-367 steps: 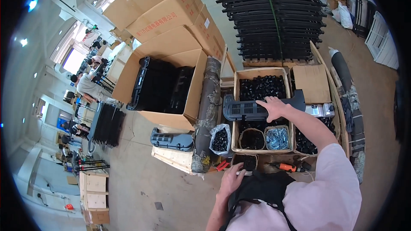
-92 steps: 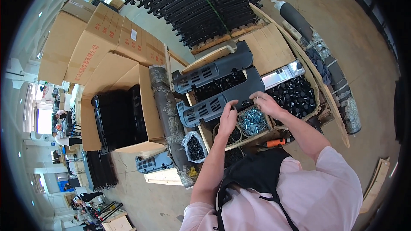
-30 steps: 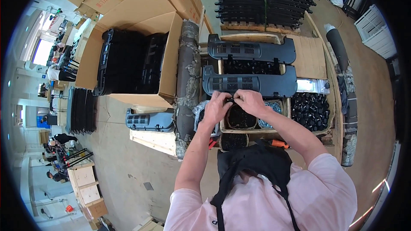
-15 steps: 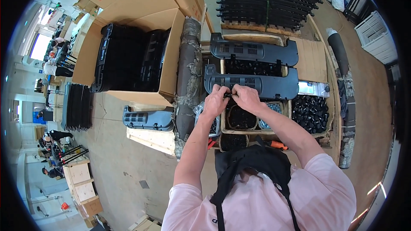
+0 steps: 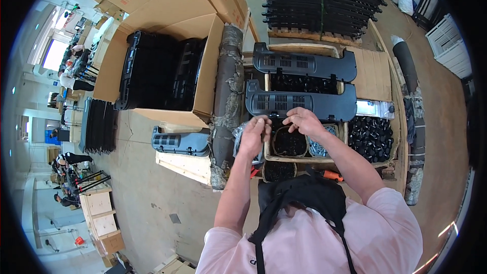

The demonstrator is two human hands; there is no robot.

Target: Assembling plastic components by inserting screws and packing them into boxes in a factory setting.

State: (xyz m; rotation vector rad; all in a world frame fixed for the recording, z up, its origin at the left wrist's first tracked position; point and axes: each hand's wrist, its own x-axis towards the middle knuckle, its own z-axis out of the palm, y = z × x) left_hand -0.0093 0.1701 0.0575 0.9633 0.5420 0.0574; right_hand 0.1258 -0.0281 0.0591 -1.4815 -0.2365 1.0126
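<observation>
A dark grey plastic panel with vent slots [image 5: 324, 105] lies across the wooden parts box, just beyond my hands. A matching vented panel [image 5: 324, 68] lies farther back. My left hand [image 5: 255, 136] hovers near the close panel's left front edge, its fingers curled together; anything pinched there is too small to make out. To its right, my right hand [image 5: 306, 122] hangs over the bin of small black parts [image 5: 289, 144], fingers partly bent and apart, with nothing visible in them. Both hands are clear of the panel's front edge.
Silver screws [image 5: 320, 147] and black round parts [image 5: 370, 139] fill compartments at right. An orange-handled tool [image 5: 332, 175] lies at the near edge. A wrapped roll [image 5: 228, 81] and a carton of black panels [image 5: 215, 61] stand left. Black parts are stacked [image 5: 319, 5] behind.
My hands have come away from the close panel's front edge toward me and moved apart. My right hand's fingers have loosened. The whole view has shifted slightly.
</observation>
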